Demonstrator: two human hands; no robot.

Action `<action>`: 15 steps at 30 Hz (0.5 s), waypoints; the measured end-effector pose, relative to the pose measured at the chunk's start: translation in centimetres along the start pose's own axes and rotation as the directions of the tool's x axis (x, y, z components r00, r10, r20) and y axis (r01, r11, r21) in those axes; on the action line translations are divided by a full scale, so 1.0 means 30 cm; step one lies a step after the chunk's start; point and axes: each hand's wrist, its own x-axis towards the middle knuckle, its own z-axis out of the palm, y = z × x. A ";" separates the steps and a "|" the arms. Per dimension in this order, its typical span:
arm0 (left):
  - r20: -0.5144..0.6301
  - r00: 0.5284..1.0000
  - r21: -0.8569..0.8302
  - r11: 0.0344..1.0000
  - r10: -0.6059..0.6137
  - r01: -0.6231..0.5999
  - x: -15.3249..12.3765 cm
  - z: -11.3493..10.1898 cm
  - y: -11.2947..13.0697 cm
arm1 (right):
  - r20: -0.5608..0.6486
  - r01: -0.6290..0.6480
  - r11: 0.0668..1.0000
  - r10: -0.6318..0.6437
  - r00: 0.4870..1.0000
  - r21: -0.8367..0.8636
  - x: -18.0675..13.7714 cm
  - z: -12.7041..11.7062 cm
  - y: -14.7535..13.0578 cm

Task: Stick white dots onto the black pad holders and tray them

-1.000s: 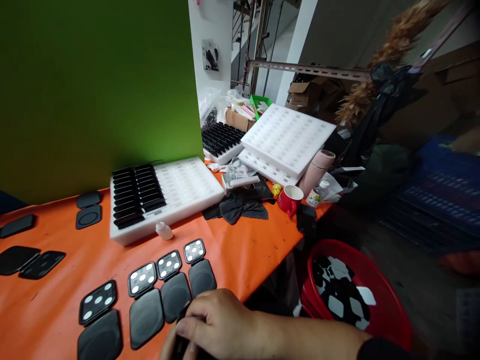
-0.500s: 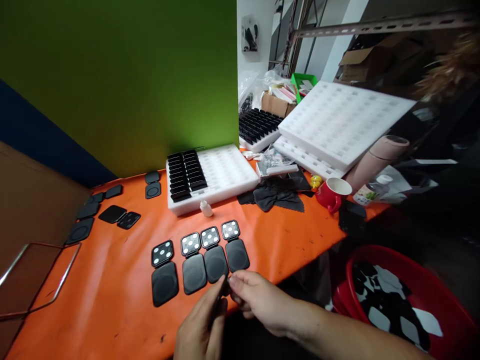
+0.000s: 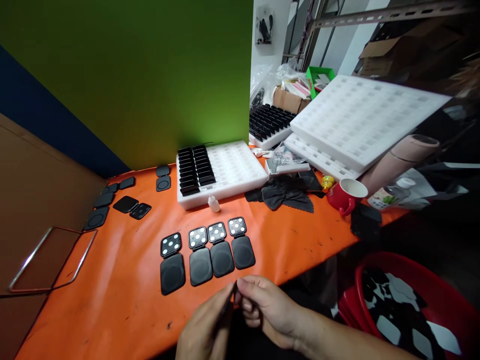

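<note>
My left hand (image 3: 202, 322) is closed around a thin black flat piece (image 3: 226, 306), seen nearly edge-on. My right hand (image 3: 268, 307) pinches the piece's upper edge between thumb and curled fingers. Most of the piece is hidden by the left hand. Just beyond my hands, several hinged black folding pads lie open in a row, one nearest (image 3: 243, 252) my right hand. Their small upper squares show white dots, and their larger lower panels are plain black. The leftmost pad (image 3: 172, 274) sits slightly apart from the others.
A white foam tray (image 3: 240, 170) partly filled with black pieces stands behind a small white bottle (image 3: 213, 204). More black pads (image 3: 96, 218) lie at the left. To the right are a dark cloth (image 3: 275, 196), a red mug (image 3: 343, 197) and a red bin (image 3: 360, 285) below the table edge.
The view has turned slightly left, so things appear further right. Both hands keep hold of the black piece, and more of its edge shows between them. The laid-out pads stay put.
</note>
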 end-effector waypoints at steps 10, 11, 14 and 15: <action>0.033 0.741 -0.525 0.619 -0.671 0.584 0.040 0.020 0.086 | 0.076 -0.114 0.992 0.119 0.990 -0.060 -0.038 0.034 -0.054; 0.027 0.738 -0.529 0.617 -0.674 0.583 0.040 0.018 0.088 | 0.083 -0.103 0.992 0.108 0.991 -0.069 -0.038 0.031 -0.052; 0.046 0.712 -0.559 0.573 -0.700 0.599 0.041 0.017 0.088 | 0.093 -0.067 0.996 0.073 0.993 -0.063 -0.031 0.019 -0.038; 0.065 0.703 -0.576 0.549 -0.708 0.606 0.042 0.018 0.084 | 0.094 -0.061 0.997 0.065 0.993 -0.052 -0.029 0.016 -0.034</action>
